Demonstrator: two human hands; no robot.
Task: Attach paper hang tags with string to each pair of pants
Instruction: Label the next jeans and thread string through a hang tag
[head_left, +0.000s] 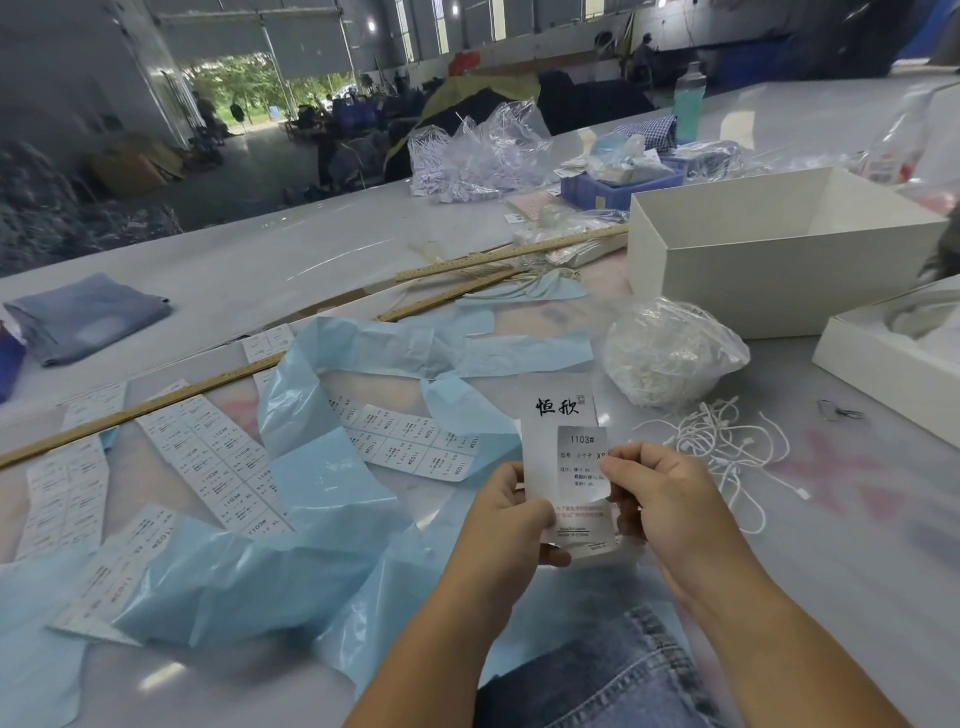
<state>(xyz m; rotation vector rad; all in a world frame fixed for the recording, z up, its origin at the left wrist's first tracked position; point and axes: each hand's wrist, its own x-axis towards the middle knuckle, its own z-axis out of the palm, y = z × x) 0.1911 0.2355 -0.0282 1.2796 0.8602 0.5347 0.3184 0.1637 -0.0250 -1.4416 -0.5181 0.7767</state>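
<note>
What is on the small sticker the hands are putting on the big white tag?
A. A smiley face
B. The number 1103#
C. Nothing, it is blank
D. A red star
B: the small sticker, pinched by the right hand against the paper hang tag that the left hand holds, has 1103# printed along its top.

The tabletop is smooth, glossy and pale, throwing back light. The tag is matt white paper with black print. Blue sheets look thin, creased and faintly shiny. Label strips are flat printed paper. Rulers are bare wood. The bag is clear crinkled plastic. Strings are white cord. The box is matt white card. Jeans are faded blue denim.
</note>
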